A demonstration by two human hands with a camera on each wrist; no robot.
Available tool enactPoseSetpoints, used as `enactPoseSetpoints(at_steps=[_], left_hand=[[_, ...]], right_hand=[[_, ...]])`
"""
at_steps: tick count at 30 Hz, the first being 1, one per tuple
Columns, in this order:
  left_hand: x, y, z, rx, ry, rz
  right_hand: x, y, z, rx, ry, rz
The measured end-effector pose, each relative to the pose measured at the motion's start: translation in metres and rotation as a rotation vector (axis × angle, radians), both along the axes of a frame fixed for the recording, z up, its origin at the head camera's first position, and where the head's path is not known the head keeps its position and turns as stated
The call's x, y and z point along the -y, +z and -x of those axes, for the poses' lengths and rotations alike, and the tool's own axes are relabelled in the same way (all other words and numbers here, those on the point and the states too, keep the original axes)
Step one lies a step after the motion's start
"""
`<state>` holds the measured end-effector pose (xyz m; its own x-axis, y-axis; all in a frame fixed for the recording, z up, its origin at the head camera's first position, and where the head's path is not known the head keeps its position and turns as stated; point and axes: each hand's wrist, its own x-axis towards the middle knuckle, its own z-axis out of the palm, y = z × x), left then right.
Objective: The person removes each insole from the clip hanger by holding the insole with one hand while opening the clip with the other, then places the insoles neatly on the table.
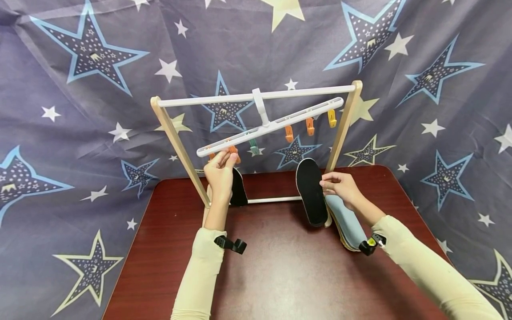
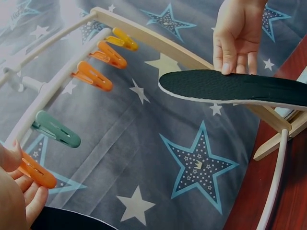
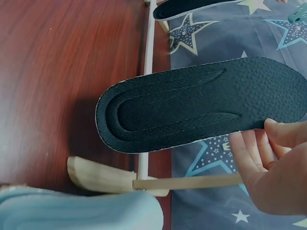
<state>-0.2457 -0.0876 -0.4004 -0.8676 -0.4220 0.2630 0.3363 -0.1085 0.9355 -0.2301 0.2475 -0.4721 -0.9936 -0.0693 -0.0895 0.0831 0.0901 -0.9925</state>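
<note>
My left hand point(image 1: 221, 175) pinches an orange clip point(image 2: 38, 171) near the low left end of a white hanger point(image 1: 276, 126). The hanger tilts, its right end higher, and hooks over the rack's top bar. Below the left hand is a black insole point(image 1: 239, 190), partly covered by hand and forearm; I cannot tell how its top is held. My right hand point(image 1: 342, 189) holds another black insole point(image 3: 182, 105) by its side edge, between thumb and fingers, upright in the air near the right post. A green clip point(image 2: 56, 129) hangs beside the pinched one.
Farther right on the hanger are two orange clips point(image 1: 310, 126) and a yellow clip point(image 1: 332, 118). The wooden rack point(image 1: 346, 124) stands at the back of the red-brown table point(image 1: 296, 275). Light blue insoles point(image 1: 348, 222) lie at its right foot. A star-patterned cloth point(image 1: 120, 89) hangs behind.
</note>
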Motion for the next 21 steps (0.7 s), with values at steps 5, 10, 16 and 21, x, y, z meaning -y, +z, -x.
enactPoseSetpoints(at_steps=[5, 10, 16, 21], left_hand=[[0.000, -0.001, 0.002, 0.004, 0.004, 0.001], [0.000, -0.002, 0.004, 0.001, -0.003, 0.005], [-0.001, -0.003, 0.005, -0.010, -0.003, 0.001], [-0.002, -0.004, 0.004, 0.004, 0.000, 0.003]], right_hand=[[-0.009, -0.002, -0.002, -0.009, -0.003, -0.009], [-0.020, -0.002, -0.004, 0.001, -0.008, 0.022], [-0.029, 0.002, -0.010, -0.014, -0.006, -0.011], [-0.036, 0.002, -0.015, -0.009, -0.012, -0.042]])
